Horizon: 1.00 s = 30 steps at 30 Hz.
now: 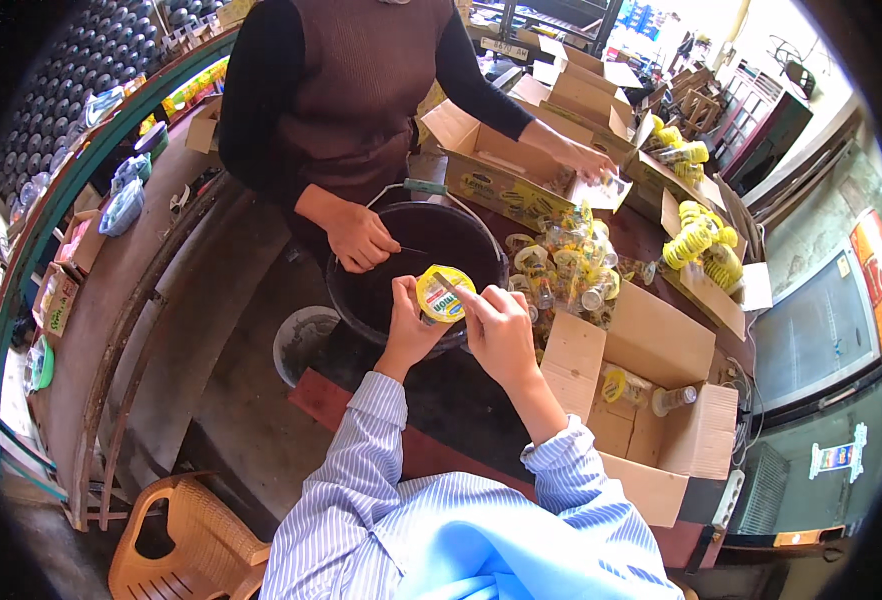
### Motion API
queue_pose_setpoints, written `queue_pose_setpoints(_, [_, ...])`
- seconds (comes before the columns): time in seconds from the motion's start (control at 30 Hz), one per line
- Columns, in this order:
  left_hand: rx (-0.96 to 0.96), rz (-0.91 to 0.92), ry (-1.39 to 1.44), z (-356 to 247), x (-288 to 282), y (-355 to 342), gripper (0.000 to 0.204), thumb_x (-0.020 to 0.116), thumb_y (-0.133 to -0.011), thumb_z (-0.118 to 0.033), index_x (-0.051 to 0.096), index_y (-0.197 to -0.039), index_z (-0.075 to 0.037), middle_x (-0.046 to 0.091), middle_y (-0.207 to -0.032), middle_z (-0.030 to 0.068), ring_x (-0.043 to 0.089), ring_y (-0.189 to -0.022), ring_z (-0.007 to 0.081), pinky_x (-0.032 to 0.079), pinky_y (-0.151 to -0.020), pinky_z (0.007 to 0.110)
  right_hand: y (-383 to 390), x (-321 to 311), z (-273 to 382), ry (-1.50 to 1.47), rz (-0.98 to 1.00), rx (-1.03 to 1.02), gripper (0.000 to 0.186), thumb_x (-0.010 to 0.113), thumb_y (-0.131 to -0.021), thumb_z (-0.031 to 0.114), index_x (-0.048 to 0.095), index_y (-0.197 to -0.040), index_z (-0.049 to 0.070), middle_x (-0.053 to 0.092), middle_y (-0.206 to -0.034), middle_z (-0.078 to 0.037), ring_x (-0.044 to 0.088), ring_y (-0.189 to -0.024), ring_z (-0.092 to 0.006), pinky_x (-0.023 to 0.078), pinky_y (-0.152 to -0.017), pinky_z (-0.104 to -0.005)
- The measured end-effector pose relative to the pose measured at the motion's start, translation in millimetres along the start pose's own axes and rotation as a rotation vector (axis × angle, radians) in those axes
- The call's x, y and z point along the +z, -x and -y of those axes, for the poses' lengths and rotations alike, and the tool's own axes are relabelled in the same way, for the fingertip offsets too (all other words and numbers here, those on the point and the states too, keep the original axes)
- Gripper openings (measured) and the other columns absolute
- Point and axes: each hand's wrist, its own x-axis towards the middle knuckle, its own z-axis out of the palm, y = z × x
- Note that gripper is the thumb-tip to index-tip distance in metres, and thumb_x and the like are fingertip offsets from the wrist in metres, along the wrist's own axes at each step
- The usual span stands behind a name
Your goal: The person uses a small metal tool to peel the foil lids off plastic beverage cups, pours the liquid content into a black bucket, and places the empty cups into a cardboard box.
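My left hand (411, 325) is wrapped round a plastic cup with a yellow printed lid (439, 298), held up over the near rim of a black bucket (491, 265). In my right hand (501, 330) is a narrow, flat, blade-like tool (450, 284), pinched between the fingers and lying across the lid. Across from me, a co-worker's hand (361, 240) holds a thin dark tool above the bucket. That person's other hand (589, 163) grips a clear plastic cup by an open carton. The cup's body is mostly hidden by my fingers.
Clear cups with yellow print (566, 262) are heaped right of the bucket. An open cardboard box (656, 335) with a few cups stands near my right arm. Stacked yellow-rimmed cups (701, 240) fill a carton beyond. An orange-brown plastic chair (196, 535) is at lower left.
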Motion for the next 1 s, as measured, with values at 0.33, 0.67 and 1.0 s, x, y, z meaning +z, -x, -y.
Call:
queue_pose_setpoints(0.33, [-0.047,0.013,0.051,-1.7,0.3,0.1,0.061,0.07,-0.06,0.008,0.026,-0.1,-0.007,0.043,-0.098,0.0073,0.048,-0.098,0.0131,0.043,-0.085,0.028,3.0,3.8,-1.8,0.025,0.014,-0.011,0.029,0.057,-0.07,0.005,0.06,-0.099,0.007,0.051,-0.071,-0.007,0.052,-0.069,-0.022,0.039,-0.068,-0.0337])
queue_pose_setpoints(0.67, [-0.034,0.012,0.016,2.7,-1.7,0.5,0.061,0.071,-0.061,0.008,0.026,-0.099,-0.008,0.045,-0.1,0.0079,0.05,-0.097,0.0136,0.044,-0.085,0.028,6.1,2.7,-1.3,0.054,0.091,0.0,0.03,0.056,-0.069,0.004,0.06,-0.099,0.008,0.052,-0.075,-0.008,0.053,-0.074,-0.0231,0.04,-0.071,-0.0345])
queue_pose_setpoints(1.0, [-0.026,0.03,0.037,-4.5,1.4,1.8,0.061,0.072,-0.061,0.006,0.027,-0.099,-0.008,0.045,-0.099,0.008,0.049,-0.097,0.0138,0.043,-0.085,0.028,0.2,-1.4,0.8,0.075,0.129,0.003,0.027,0.056,-0.068,0.002,0.062,-0.094,0.007,0.052,-0.074,-0.009,0.054,-0.073,-0.024,0.039,-0.07,-0.0351])
